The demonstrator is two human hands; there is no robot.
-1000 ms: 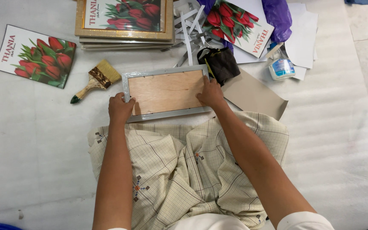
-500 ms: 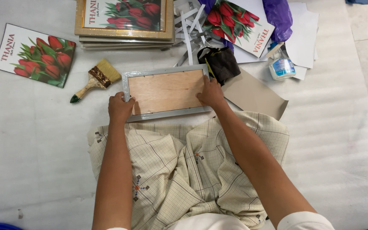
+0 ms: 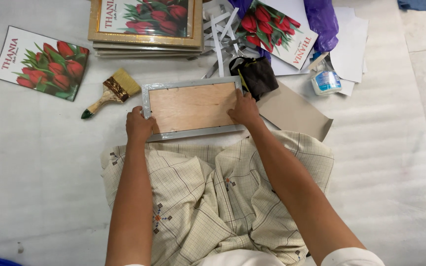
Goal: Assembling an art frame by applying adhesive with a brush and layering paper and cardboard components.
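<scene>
A silver picture frame point(image 3: 193, 134) lies face down on the white floor covering, its brown wooden backing board point(image 3: 188, 106) facing up. My left hand point(image 3: 139, 125) grips the frame's near left corner. My right hand point(image 3: 245, 109) presses on the frame's right end, fingers over the board's edge. Both forearms reach out over my checked beige garment point(image 3: 208, 197).
A paintbrush point(image 3: 110, 91) lies left of the frame. A stack of gold frames with tulip prints point(image 3: 146, 24) sits behind it. Loose tulip prints point(image 3: 40, 63) point(image 3: 279, 37), white strips point(image 3: 220, 29), a dark cloth point(image 3: 255, 74), brown cardboard point(image 3: 294, 112), a small glue bottle point(image 3: 325, 81) and purple plastic point(image 3: 321, 22) surround it.
</scene>
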